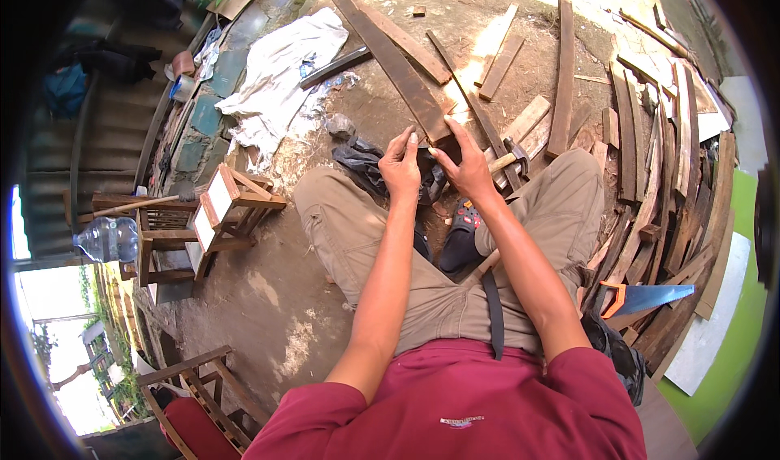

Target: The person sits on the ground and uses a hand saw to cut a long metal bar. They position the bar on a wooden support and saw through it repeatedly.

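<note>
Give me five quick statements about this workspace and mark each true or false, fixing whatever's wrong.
1. Both the left hand and right hand are at the near end of a long dark plank. True.
2. The right hand grips the handsaw. False: the handsaw lies to the person's right, by the scattered wood pieces.
3. A claw hammer lies to the right of the right hand. True.
4. The handsaw's handle is green. False: it is orange and black.
5. A white cloth lies ahead, to the left. True.
</note>
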A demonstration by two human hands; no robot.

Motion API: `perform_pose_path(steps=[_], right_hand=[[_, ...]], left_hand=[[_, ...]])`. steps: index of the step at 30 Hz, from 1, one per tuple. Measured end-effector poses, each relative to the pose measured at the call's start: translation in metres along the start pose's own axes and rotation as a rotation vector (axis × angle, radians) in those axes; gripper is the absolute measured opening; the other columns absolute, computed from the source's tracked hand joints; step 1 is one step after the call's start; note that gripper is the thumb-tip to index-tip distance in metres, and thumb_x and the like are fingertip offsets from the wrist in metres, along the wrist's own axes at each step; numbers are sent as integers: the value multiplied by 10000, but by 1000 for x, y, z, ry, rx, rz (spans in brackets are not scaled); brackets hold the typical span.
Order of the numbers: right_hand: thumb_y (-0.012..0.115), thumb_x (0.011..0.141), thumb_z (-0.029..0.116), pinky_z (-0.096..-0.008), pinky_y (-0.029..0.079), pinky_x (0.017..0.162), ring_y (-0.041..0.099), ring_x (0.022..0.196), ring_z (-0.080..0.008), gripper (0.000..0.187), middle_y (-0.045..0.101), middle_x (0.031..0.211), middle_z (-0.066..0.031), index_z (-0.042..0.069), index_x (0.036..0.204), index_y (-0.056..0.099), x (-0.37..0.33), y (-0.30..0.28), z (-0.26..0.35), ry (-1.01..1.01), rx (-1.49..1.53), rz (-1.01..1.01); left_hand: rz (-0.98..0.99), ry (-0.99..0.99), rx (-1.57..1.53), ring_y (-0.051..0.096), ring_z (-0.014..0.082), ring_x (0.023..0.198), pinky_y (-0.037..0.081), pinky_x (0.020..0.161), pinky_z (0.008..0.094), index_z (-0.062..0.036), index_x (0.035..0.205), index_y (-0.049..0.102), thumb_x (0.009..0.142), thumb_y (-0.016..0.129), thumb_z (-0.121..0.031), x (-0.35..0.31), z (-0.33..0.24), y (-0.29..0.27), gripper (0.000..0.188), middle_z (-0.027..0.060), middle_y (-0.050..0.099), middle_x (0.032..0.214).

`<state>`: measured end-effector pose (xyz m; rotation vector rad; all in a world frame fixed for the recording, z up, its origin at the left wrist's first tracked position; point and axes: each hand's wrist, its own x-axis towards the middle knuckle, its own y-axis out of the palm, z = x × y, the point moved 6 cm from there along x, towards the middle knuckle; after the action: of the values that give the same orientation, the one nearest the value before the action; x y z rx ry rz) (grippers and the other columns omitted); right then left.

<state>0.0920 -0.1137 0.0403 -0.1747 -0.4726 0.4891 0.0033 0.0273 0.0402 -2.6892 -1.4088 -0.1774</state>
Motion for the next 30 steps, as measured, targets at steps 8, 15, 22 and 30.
perform_pose_path(steps=[8,15,22,30], right_hand=[[831,820,187,-432,451,1061,542,1299,-400,807,554,1391,-257,57,1493,406,-1,1,2,-26,-40,49],[862,778,160,-433,459,1056,547,1298,-389,886,538,1412,-259,70,1513,375,-1,2,0,-9,-72,78],[855,787,134,-414,471,1039,584,1270,-322,891,568,1400,-218,81,1527,361,-2,6,0,12,-64,69],[837,792,92,-414,485,1000,622,1205,-305,877,583,1381,-200,81,1529,361,-1,4,2,-14,-83,68]], left_hand=[[-69,59,-128,647,142,1021,515,889,291,13,1065,762,913,741,-82,-6,0,10,181,72,728,1009],[-77,-58,-113,653,103,977,498,893,262,12,1067,762,905,761,-101,-6,3,11,198,72,754,1027],[-88,-48,-76,667,91,903,523,805,242,10,1067,764,907,756,-97,-7,8,7,192,72,759,999],[-45,164,124,679,94,830,528,746,246,-11,1065,769,889,744,-68,-8,-18,10,186,76,756,949]])
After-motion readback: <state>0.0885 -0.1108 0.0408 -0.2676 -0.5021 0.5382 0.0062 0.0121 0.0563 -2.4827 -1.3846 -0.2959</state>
